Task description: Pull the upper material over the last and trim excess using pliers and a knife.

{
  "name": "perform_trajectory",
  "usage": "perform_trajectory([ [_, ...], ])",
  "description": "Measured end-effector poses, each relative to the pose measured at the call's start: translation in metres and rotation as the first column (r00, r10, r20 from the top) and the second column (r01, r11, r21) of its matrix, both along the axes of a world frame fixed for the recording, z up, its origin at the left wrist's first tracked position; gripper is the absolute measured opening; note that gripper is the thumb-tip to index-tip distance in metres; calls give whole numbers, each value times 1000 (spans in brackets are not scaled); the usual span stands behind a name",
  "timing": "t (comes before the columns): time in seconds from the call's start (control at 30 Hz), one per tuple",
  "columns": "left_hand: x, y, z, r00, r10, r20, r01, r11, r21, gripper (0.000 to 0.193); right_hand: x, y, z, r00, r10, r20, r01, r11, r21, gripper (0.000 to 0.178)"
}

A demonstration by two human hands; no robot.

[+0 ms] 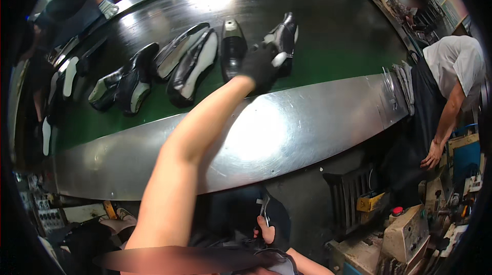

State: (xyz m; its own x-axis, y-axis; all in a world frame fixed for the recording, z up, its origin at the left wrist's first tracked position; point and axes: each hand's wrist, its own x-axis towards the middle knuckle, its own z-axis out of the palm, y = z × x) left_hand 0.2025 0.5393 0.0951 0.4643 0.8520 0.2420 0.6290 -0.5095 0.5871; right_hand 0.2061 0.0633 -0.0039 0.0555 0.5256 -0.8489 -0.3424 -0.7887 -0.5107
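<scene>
My left hand (pixel 260 64), in a dark glove with pale-tipped fingers, reaches across the metal ledge to the belt. Its thumb and fingers are apart beside a black shoe (pixel 288 36) on the right of the row; blur hides whether they touch. Just left of the hand lies another black shoe (pixel 233 44), with a pale patch at its far end. Low in front of my body, my right hand (pixel 266 231) is closed around a slim silver hand tool (pixel 264 207). Its exact kind is unclear, and its lower part is hidden by the hand.
Several more black shoes (pixel 192 67) with pale insoles or linings lie leftward along the dark green belt (pixel 338 59). A curved metal ledge (pixel 328 106) edges it. Co-workers stand at left and right; the right one's hand (pixel 434 153) hangs near a machine box (pixel 407 234) with a red button.
</scene>
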Motion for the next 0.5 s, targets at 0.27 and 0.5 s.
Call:
perform_trajectory([
  [0.27, -98, -25, -12, 866, 200, -458, -84, 962, 261, 70, 1, 8, 19, 999, 28, -37, -25, 997, 77, 51],
  [0.5, -121, -27, 18, 858, -20, -514, 77, 993, 90, 60, -4, -7, 34, 997, 58, 45, -64, 987, 148, 53],
])
